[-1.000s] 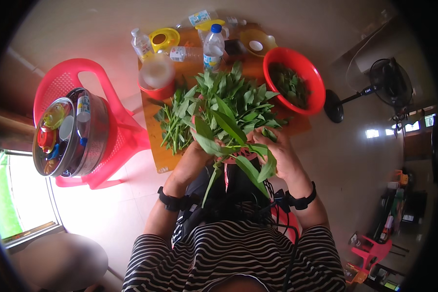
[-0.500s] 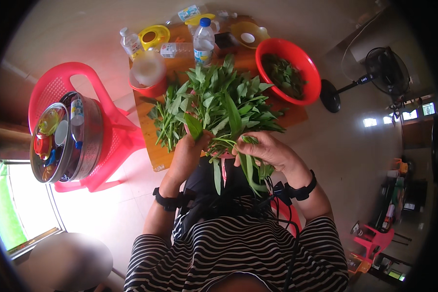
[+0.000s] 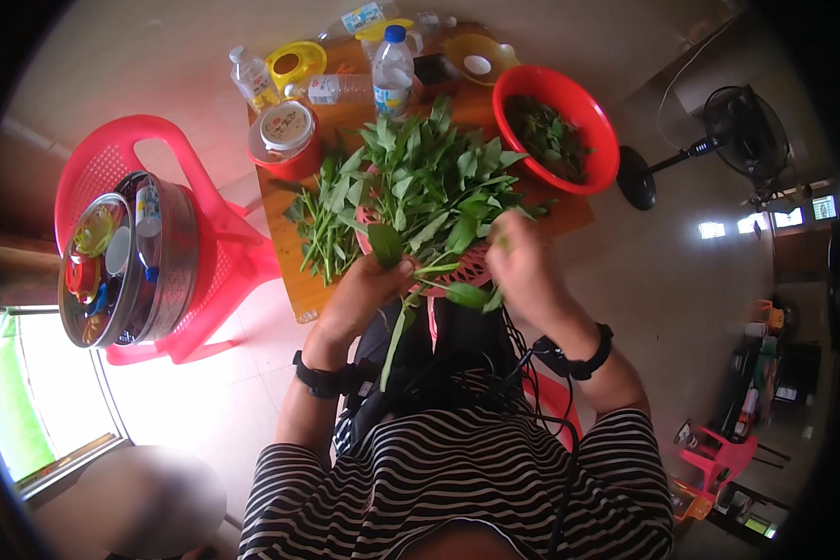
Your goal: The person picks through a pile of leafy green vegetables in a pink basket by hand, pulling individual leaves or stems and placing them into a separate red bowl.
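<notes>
A large heap of water spinach (image 3: 429, 177) lies over a pink openwork basket (image 3: 474, 268) on the wooden table. My left hand (image 3: 366, 294) is closed on a water spinach stem (image 3: 439, 271) at the near side of the heap, its leaves hanging down and sticking up around the thumb. To its right, my right hand (image 3: 525, 261) is raised near the heap's right edge and smeared by motion, so its fingers cannot be made out. Behind it, a red basin (image 3: 607, 140) holds loose green leaves (image 3: 551, 140).
Plastic bottles, among them an upright blue-capped bottle (image 3: 393, 75), stand or lie at the table's back. A lidded tub (image 3: 287, 128) rests in a red container at left. A pink chair (image 3: 219, 247) bears a metal pot (image 3: 173, 271). A black fan (image 3: 742, 135) stands right.
My right hand has moved up and away from my left, without the long hanging leaves it had. My left hand still grips its stem. The basket shows more now.
</notes>
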Demonstrator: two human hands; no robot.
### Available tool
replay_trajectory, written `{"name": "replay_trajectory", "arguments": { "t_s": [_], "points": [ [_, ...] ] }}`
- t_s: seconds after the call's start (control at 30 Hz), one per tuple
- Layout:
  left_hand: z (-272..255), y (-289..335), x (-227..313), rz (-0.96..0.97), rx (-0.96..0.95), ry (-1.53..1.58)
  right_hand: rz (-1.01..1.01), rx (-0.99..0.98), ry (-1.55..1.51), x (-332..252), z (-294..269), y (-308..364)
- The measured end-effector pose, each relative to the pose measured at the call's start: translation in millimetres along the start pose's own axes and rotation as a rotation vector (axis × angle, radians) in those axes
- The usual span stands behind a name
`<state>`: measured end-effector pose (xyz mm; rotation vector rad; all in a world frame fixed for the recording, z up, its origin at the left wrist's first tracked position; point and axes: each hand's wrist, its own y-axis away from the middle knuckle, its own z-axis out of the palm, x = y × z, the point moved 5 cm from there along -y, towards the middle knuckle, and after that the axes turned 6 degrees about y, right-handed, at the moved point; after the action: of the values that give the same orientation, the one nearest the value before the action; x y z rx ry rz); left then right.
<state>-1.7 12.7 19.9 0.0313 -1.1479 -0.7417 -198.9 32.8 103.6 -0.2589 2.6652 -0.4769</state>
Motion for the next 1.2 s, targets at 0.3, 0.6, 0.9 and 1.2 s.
{"name": "replay_trajectory", "arguments": {
  "t_s": [0.3,0.6,0.9,1.2],
  "points": [
    [-3,-5,-2,0.061,0.045,-0.091,-0.368,-0.117,0.081,-52,-12,-1],
    [1,7,5,-0.058,-0.118,-0.053,-0.453,-0.229,0.291,-61,4,-1],
    [-20,0,-7,0.012,0.003,-0.103,-0.397,-0.232,0.138,-39,13,0],
    [-5,0,1,0.029,-0.074,-0.109,-0.249,-0.312,-0.42,-16,31,13]
  ]
}}
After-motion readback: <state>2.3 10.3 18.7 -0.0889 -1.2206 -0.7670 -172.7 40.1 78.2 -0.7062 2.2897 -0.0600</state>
